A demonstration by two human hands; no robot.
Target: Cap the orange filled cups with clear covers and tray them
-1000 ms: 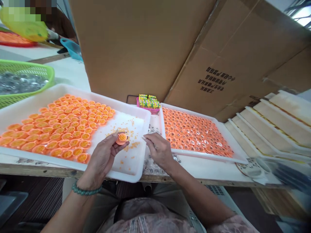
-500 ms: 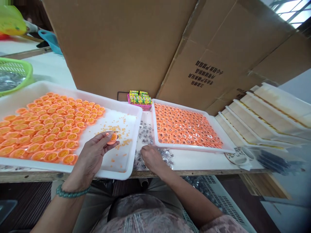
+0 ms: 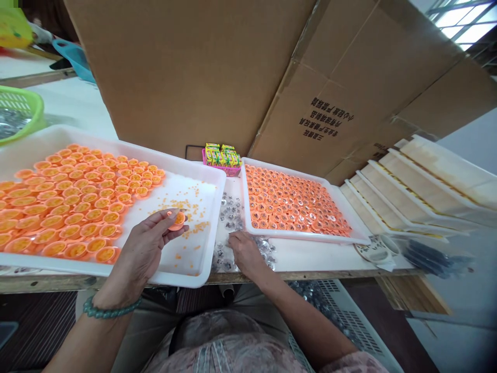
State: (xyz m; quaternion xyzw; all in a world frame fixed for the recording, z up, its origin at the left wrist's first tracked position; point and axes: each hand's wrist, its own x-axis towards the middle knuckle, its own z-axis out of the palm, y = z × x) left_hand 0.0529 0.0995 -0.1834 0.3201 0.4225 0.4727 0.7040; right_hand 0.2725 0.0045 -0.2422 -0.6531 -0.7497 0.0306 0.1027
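My left hand (image 3: pixel 145 247) holds a small orange cup (image 3: pixel 177 220) filled with yellow bits, pinched between thumb and fingers above the bare right part of a large white tray (image 3: pixel 205 228). That tray carries several rows of filled orange cups (image 3: pixel 77 204) and scattered yellow crumbs. My right hand (image 3: pixel 243 251) rests palm down on a pile of small clear shiny lids (image 3: pixel 231 217) lying on the table between the two trays; its fingertips are curled into the pile. A second white tray (image 3: pixel 349 235) to the right holds several lidded orange cups.
A big cardboard sheet (image 3: pixel 233 72) stands behind the trays. A small pink basket of yellow-green packs (image 3: pixel 221 158) sits at its foot. Stacked white trays (image 3: pixel 419 191) lie at the right. A green basket of shiny lids (image 3: pixel 19 116) is far left. The table edge (image 3: pixel 310 274) runs below.
My right hand dropped from beside the cup down onto the pile of clear lids near the table edge. My left hand kept the orange cup, tilting it a little. The camera shifted right.
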